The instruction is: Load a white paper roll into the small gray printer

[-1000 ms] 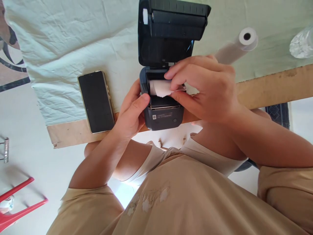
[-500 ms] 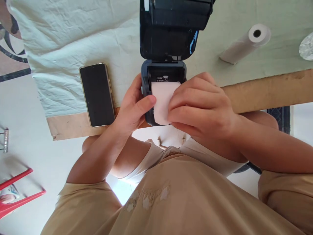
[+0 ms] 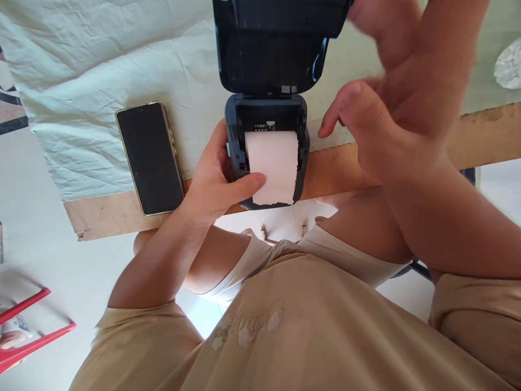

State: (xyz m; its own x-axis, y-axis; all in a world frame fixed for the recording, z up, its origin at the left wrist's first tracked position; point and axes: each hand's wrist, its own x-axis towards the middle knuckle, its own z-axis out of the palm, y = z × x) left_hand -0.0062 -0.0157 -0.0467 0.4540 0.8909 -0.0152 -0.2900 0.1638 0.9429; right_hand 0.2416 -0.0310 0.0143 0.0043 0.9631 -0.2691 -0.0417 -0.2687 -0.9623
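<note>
My left hand is closed around the left side of a small dark label printer, its thumb pressing on the white paper. That paper lies in the printer's body, with a torn lower end reaching the front edge. The black printer lid stands open at the back. To the right, my right hand is raised with fingers apart and holds nothing I can see. Its upper fingers are blurred by the lid's right corner; whether they touch it, I cannot tell.
A phone with a dark screen lies on the pale cloth left of the printer. A wooden edge runs along the table's front. At the far right is a round whitish object. A red frame stands lower left.
My right hand has let go of the paper and moved up and right, now hiding the paper roll that stood there. My left thumb has slid slightly further onto the paper.
</note>
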